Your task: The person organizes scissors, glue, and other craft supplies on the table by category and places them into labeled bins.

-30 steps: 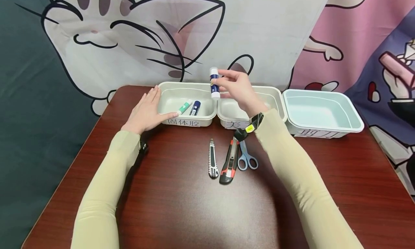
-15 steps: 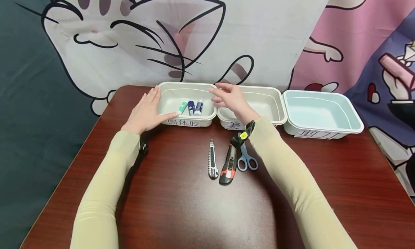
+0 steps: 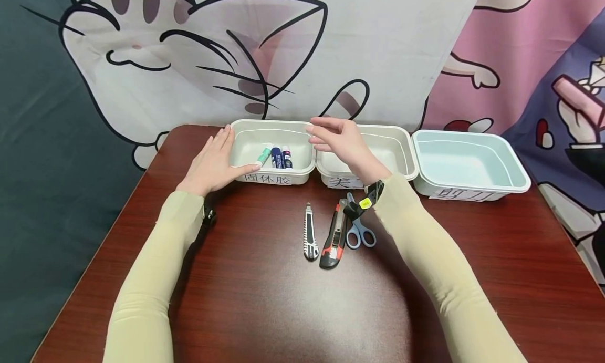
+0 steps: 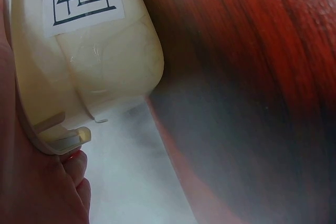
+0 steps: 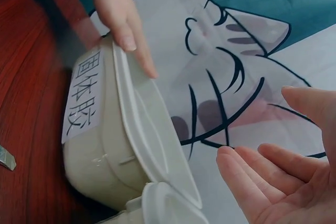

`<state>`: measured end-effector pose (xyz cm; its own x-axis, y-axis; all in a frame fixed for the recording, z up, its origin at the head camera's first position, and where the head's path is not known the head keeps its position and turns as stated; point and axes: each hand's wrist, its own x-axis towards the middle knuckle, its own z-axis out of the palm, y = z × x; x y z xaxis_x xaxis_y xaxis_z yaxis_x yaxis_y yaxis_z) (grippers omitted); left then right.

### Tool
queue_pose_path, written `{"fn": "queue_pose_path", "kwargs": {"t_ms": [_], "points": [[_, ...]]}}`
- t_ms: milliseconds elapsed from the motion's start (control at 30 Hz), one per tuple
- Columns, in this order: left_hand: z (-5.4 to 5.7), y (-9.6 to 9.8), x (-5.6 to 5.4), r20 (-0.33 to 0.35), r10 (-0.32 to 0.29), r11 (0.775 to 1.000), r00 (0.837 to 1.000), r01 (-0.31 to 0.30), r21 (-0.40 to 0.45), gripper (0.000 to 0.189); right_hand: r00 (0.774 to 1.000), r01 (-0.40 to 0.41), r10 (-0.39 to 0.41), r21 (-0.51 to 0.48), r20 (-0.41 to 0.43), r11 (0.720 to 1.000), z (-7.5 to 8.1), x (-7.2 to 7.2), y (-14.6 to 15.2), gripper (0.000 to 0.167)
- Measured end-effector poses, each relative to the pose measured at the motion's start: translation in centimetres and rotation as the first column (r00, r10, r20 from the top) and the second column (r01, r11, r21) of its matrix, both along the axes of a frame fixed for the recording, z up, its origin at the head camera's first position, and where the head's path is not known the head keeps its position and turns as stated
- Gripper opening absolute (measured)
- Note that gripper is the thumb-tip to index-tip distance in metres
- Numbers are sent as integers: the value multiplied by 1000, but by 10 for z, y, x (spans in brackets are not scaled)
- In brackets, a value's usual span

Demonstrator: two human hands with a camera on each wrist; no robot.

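My left hand (image 3: 210, 163) rests straight-fingered on the left rim of a cream plastic bin (image 3: 271, 124), its thumb along the front edge. In the left wrist view that hand (image 4: 47, 187) lies against the bin's rim. Inside the bin are a green glue stick (image 3: 264, 156) and two dark blue glue sticks, one (image 3: 276, 158) right beside the other (image 3: 287, 158). Empty, with fingers apart and relaxed, my right hand (image 3: 344, 143) hovers over the left side of the middle cream bin (image 3: 392, 142). The right wrist view shows its loose fingers (image 5: 252, 174) holding nothing.
In front of the bins lie a slim utility knife (image 3: 310, 234), a larger black-and-red utility knife (image 3: 333, 239) and blue-handled scissors (image 3: 361, 232). A pale blue bin (image 3: 472, 166) stands at the right end of the row. A printed cloth (image 3: 378, 48) hangs behind the table.
My right hand has let go of a blue-and-white glue stick, which now lies in the left bin. The glue sticks there have shifted slightly left. My left hand has stayed put.
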<state>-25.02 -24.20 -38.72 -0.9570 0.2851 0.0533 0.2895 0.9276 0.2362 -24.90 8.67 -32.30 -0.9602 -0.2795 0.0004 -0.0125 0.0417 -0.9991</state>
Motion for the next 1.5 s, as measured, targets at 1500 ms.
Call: {"fn": "queue_pose_path", "kwargs": {"t_ms": [1500], "points": [[4,1,2,-3,1,1000,1000,-1,3,122,996,-17,23,67,-88,998,8,51,61,47]]}}
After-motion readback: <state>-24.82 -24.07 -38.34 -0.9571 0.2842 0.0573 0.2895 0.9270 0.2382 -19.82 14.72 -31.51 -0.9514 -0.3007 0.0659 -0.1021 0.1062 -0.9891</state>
